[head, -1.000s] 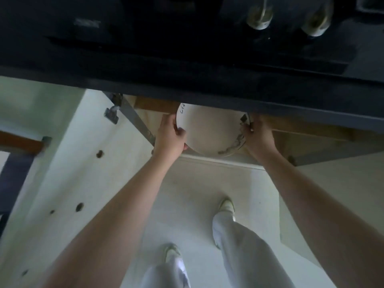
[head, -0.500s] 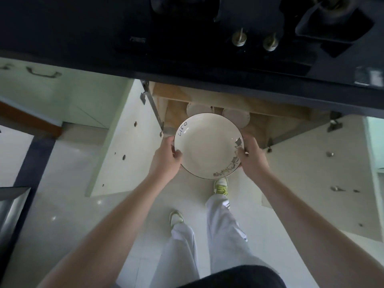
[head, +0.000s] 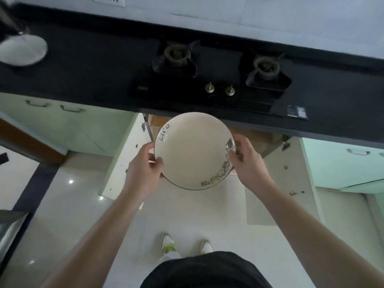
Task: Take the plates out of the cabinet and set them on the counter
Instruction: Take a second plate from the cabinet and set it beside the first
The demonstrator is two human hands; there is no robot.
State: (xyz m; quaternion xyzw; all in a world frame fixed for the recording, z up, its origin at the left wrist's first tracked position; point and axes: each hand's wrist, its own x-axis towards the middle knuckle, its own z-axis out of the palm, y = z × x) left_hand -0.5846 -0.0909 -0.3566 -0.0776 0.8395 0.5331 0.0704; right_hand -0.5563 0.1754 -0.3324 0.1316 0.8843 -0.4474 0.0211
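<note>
A cream plate (head: 192, 150) with a dark rim, the word "life" and small drawings along one edge is held level in front of me, just below the black counter's (head: 93, 73) front edge. My left hand (head: 143, 169) grips its left rim with the thumb on top. My right hand (head: 245, 161) grips the right rim the same way. The open cabinet (head: 255, 140) lies under the counter behind the plate, and its inside is mostly hidden.
A two-burner gas hob (head: 218, 77) sits in the counter straight ahead. A white plate (head: 21, 50) lies on the counter at far left. Cabinet doors (head: 124, 156) stand open on both sides, the right door (head: 291, 183) too. My feet (head: 168, 244) are on the pale floor.
I have stood up from the cabinet. Both hands lifted the plate out and up to about counter height, and the counter top and hob came into view.
</note>
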